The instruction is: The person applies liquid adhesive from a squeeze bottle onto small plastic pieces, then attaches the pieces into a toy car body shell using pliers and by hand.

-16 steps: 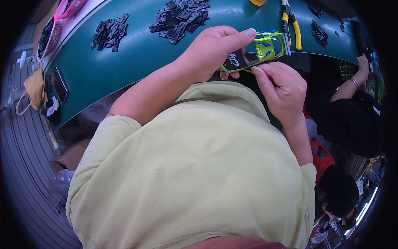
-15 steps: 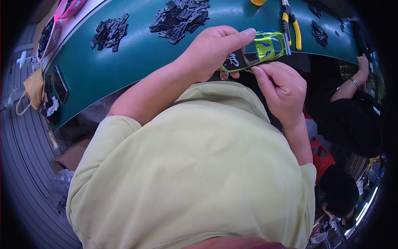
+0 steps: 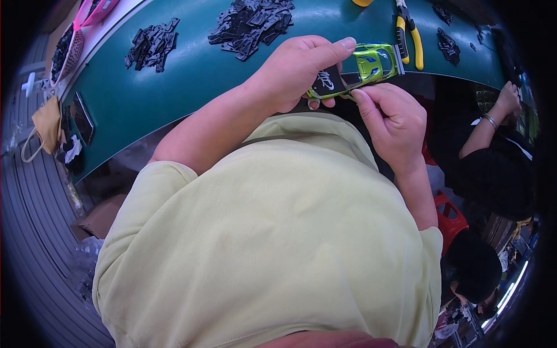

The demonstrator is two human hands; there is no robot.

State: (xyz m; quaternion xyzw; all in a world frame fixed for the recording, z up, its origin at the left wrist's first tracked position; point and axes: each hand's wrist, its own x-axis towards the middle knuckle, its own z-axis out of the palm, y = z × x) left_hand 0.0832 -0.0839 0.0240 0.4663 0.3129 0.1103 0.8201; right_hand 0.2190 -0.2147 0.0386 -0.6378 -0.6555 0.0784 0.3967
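A green toy car (image 3: 371,62) with a black hood and blue markings is held at the near edge of the green table. My left hand (image 3: 301,69) grips it from the left, thumb over the top and fingertips showing beneath. At the car's near side, my right hand (image 3: 395,119) is closed, with thumb and forefinger pinched against the side. Whether a small part sits in that pinch is hidden. Just beyond the car's right end lie pliers (image 3: 416,46) with yellow and black handles.
Piles of black plastic parts (image 3: 250,26) lie on the green table (image 3: 122,110). A pink basket (image 3: 75,55) stands at the far left, near a dark phone-like slab (image 3: 84,118). Another person's arm (image 3: 490,119) is at the right, above a red stool (image 3: 449,216).
The car and my right hand have shifted very slightly left. The other person's arm at the right has moved a little. My left grip looks the same.
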